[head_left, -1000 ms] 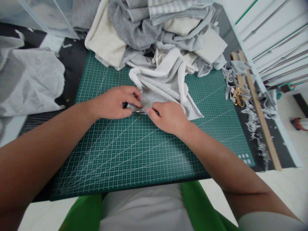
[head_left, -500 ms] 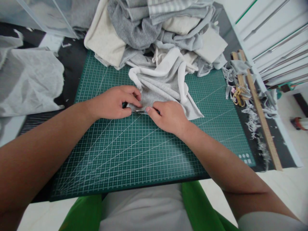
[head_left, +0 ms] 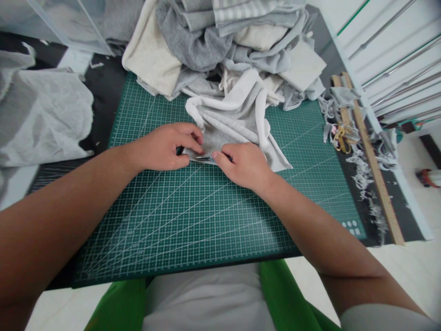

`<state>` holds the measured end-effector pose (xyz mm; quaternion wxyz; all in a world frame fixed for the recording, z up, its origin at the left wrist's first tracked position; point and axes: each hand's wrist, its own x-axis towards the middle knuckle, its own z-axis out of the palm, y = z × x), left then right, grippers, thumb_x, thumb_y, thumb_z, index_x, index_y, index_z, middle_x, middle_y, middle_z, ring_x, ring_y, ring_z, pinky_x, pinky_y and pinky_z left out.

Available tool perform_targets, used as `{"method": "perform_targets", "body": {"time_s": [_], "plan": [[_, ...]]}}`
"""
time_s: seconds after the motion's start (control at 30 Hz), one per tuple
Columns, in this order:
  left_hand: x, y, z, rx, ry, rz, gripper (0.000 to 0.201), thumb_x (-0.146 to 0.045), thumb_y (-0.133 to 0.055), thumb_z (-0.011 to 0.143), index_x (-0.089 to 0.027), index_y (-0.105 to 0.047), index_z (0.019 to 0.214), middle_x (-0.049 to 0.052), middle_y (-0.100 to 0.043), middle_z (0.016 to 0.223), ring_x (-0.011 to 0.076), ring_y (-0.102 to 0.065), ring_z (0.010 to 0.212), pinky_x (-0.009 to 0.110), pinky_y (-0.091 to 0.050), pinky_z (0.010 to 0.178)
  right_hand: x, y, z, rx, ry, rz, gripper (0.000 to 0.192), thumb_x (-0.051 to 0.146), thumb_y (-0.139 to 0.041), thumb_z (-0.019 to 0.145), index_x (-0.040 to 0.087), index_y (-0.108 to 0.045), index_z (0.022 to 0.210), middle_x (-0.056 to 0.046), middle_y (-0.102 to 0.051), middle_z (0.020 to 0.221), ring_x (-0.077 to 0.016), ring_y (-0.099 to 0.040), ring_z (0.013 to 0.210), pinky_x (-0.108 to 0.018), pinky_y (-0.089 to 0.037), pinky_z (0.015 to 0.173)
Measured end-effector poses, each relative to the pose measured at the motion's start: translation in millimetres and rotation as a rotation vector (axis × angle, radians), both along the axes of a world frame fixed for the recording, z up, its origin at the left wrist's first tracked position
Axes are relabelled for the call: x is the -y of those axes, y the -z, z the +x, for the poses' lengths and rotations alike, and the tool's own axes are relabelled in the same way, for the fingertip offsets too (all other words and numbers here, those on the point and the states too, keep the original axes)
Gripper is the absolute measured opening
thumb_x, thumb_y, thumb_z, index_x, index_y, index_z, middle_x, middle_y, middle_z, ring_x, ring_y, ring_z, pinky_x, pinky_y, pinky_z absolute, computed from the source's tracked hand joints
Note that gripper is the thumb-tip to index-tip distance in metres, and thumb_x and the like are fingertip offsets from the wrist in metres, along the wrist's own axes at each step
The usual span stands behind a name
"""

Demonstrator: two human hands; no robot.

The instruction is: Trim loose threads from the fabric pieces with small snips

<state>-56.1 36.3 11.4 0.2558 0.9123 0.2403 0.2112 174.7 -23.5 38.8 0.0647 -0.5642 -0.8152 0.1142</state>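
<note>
A light grey knit cloth (head_left: 223,135) with thick white rolled edges lies crumpled on the green cutting mat (head_left: 193,220). My left hand (head_left: 170,146) holds down the cloth's near left corner, thumb at the edge and fingertips on top. My right hand (head_left: 245,164) is closed around a slim tool (head_left: 204,158) with a shiny metal tip. The tip points left along the cloth's near edge, towards my left thumb. Most of the tool is hidden in my fingers, so I cannot make out its exact kind.
A heap of grey and cream fabric (head_left: 196,46) covers the back of the mat. Pale sheer cloth (head_left: 51,115) lies left, below a clear plastic bin (head_left: 69,23). At right are gold-handled scissors (head_left: 342,138), a wooden ruler (head_left: 377,172) and thread scraps (head_left: 361,174).
My right hand has shifted slightly up and right with the tool, and more of its metal tip shows. My left hand keeps its place on the cloth.
</note>
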Motion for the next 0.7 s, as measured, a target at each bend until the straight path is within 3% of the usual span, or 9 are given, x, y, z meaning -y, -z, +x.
{"method": "perform_targets", "body": {"time_s": [0.3,0.7], "plan": [[-0.2,0.1,-0.2,-0.021,-0.009,0.005,0.036,-0.011,-0.056,0.074,-0.024,-0.076,0.1,0.006,-0.067,0.115,0.0195,-0.066,0.095,0.033,-0.055,0.081,1.4,0.3,-3.7,0.068,-0.002,0.011,0.053,0.05,-0.037,0.101,0.019,-0.075,0.081,-0.005,-0.069,0.069,-0.0167,-0.055,0.063,-0.032,-0.024,0.059],[-0.3,-0.2,-1.1,-0.01,0.004,0.01,0.036,-0.012,-0.055,0.074,-0.025,-0.076,0.101,0.006,-0.066,0.115,0.0194,-0.065,0.097,0.033,-0.055,0.088,1.5,-0.6,-7.9,0.083,-0.009,0.029,0.051,0.048,-0.036,0.101,0.02,-0.075,0.084,-0.005,-0.072,0.073,-0.0182,-0.06,0.066,-0.033,-0.022,0.057]]}}
